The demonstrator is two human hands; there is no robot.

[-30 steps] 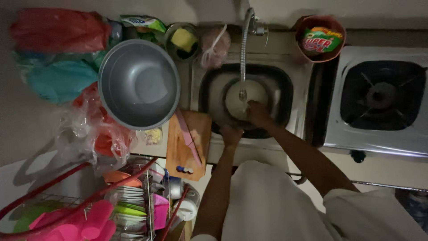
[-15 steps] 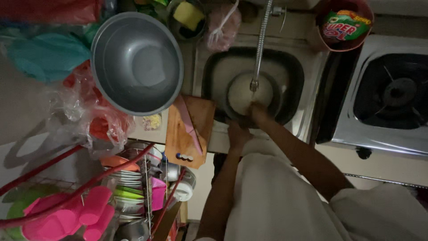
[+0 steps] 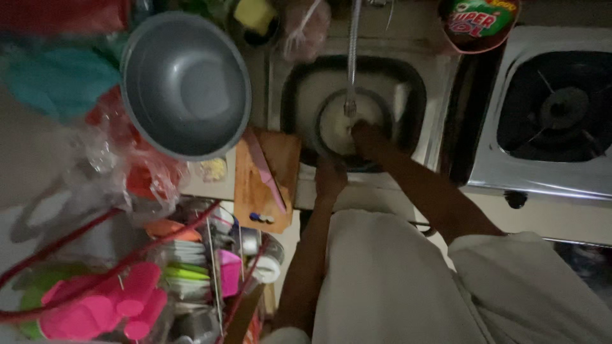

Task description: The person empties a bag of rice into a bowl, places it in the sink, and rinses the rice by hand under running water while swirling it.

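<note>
A round pale dish lies in the steel sink under the tap spout. My right hand reaches into the dish just below the spout; the dim light hides what the fingers grip. My left hand holds the near rim of the dish at the sink's front edge.
A large grey metal bowl sits left of the sink. A wooden cutting board with a pink knife lies beside it. A gas stove is on the right. A dish rack with colourful plates stands lower left.
The camera has shifted downward and closer. Both hands stay at the dish in the sink, with the right hand now directly under the spout.
</note>
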